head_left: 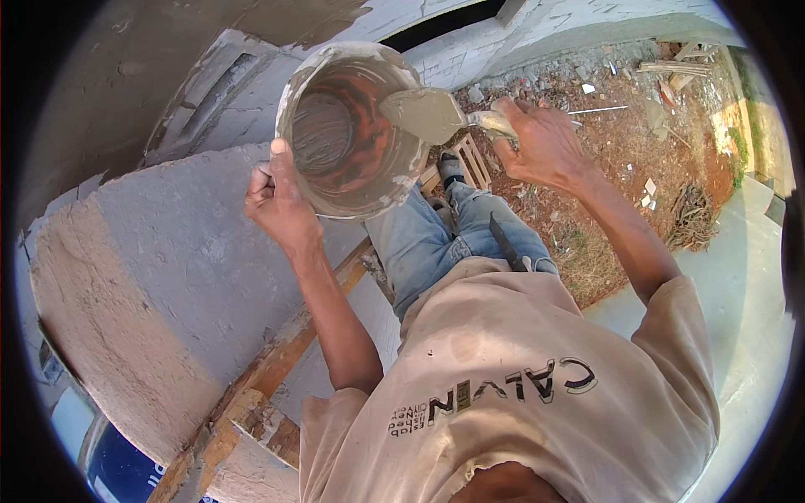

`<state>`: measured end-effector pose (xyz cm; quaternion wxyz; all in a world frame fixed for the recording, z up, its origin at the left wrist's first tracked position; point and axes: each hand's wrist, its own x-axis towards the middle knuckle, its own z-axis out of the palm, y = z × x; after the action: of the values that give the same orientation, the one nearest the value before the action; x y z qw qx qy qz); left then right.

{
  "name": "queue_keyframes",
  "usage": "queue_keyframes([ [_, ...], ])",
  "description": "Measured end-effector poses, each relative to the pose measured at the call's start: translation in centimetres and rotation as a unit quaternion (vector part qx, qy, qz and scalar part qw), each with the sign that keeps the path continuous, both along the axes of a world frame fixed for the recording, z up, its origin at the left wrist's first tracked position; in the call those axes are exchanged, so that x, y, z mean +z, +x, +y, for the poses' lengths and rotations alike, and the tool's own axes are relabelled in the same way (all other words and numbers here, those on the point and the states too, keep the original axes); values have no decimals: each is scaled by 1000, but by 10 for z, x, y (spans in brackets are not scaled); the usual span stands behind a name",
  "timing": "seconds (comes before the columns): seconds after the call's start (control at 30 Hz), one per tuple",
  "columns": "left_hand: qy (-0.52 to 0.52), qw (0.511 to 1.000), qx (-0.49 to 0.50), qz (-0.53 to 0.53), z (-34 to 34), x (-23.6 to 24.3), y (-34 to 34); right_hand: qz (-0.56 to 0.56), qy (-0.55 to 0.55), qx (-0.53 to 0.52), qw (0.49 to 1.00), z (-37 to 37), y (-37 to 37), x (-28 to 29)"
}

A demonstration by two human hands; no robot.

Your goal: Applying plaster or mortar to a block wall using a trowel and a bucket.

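My left hand (pixel 283 201) grips the near left rim of a bucket (pixel 409 180), its thumb on the edge. The bucket is tipped so that its inside faces up at me. Grey mortar coats its walls, with reddish patches showing through, and a darker round bottom. In my right hand (pixel 541 142) is a trowel (pixel 428 116), held by its pale, smeared handle. Its mortar-covered blade reaches over the bucket's right rim and points left. Whether the blade touches the rim I cannot tell.
A broad grey concrete slab (pixel 201 251) lies to my left, with a rough timber beam (pixel 285 335) beside it. Block walls (pixel 579 33) stand ahead. Far below, reddish ground (pixel 604 226) carries rubble, boards and a wooden pallet-like frame (pixel 476 163) near my foot.
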<state>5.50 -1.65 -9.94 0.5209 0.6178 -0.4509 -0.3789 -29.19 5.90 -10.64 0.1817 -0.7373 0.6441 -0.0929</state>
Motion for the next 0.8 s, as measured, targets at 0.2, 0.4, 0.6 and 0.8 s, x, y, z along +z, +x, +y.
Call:
queue_keyframes([
  [0.2,-98,995,-23,17,-3,28,-12,19,61,3,998,5,46,1],
  [0.4,-146,985,-40,83,-5,39,-23,-124,35,-23,991,10,99,32],
  [0.6,-106,982,39,153,9,44,-64,-266,69,-68,959,-3,130,58],
  [0.8,-75,980,119,143,20,5,-75,-373,36,-154,914,-3,143,44],
])
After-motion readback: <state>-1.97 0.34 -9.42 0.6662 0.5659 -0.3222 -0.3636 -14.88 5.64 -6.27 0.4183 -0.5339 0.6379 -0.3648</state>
